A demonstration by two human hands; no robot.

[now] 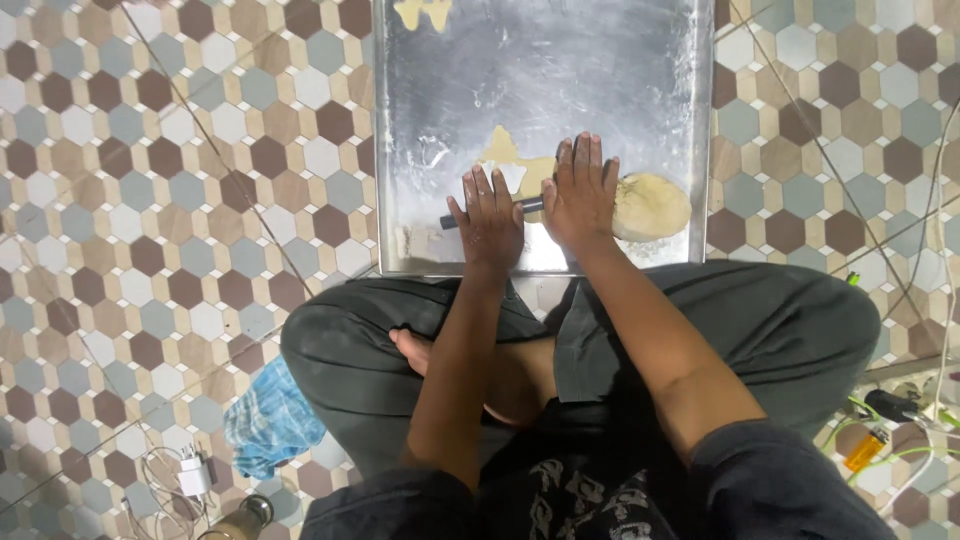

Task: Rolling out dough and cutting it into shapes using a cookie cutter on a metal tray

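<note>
Metal tray (600, 60), rectangular, floured, set on a hexagon-tiled floor (150, 150) directly before a seated, cross-legged person. Left hand (488, 215), near the tray's front edge: fingers extended and flat, palm pressing down on a dark rolling pin (528, 207). Right hand (582, 190), just beside it toward the tray's right side: fingers likewise spread flat on the same pin, not curled around it. Rolled dough sheet (505, 155), pale yellow, partly under the hands at the tray's front centre. Dough ball (650, 205), by the tray's right rim. Dough scraps (423, 12), at the tray's far edge. Blue cloth (270, 420), on the floor left of the tray, beside the knee. White charger (193, 475), farther left of the tray, beyond the cloth.
</note>
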